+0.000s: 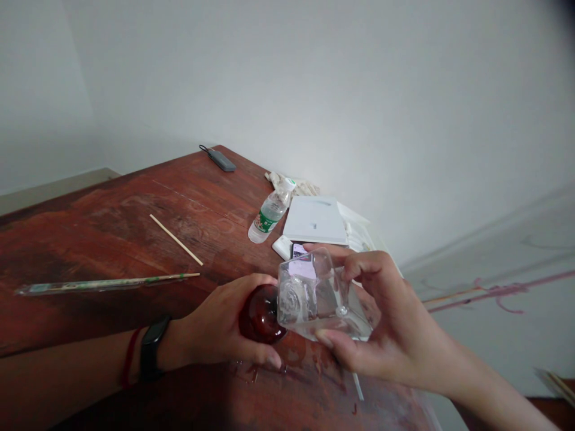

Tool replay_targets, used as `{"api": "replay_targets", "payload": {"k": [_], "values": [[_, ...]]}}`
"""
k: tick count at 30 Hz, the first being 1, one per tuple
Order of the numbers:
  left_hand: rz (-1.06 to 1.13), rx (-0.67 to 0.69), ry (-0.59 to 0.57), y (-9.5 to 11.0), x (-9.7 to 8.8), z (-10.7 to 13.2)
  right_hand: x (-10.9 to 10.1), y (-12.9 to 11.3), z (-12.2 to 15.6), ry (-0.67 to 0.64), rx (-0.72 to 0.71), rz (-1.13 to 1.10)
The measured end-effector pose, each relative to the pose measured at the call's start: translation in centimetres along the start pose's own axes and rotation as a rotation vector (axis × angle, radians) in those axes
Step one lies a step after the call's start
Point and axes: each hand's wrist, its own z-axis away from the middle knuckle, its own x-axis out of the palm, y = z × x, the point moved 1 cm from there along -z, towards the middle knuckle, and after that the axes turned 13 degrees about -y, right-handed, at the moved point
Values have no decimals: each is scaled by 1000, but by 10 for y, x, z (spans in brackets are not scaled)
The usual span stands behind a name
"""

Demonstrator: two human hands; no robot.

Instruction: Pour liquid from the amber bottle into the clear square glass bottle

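My left hand [220, 320] is wrapped around a round, glossy vessel [263, 314] that looks dark red. Whether that colour is a liquid or the table showing through, I cannot tell. Between the thumb and fingers of my right hand [390, 317] is a clear square-sided container [309, 299], tipped on its side with its wide end towards the vessel. The two appear to meet or overlap at the container's left edge. Drops of liquid lie on the wood just below my left thumb.
On the reddish wooden table [112, 227] lie a bare chopstick [176, 239] and a wrapped one [108, 284]. Beyond my hands are a water bottle [272, 212], a white box [315, 220], a small white case [282, 246] and a phone [302, 250]. A grey device [221, 160] sits at the far corner.
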Motion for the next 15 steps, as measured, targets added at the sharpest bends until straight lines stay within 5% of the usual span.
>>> {"api": "replay_targets", "payload": {"k": [15], "values": [[65, 10, -15, -3, 3, 0, -1, -2, -2, -32, 25, -9]]}}
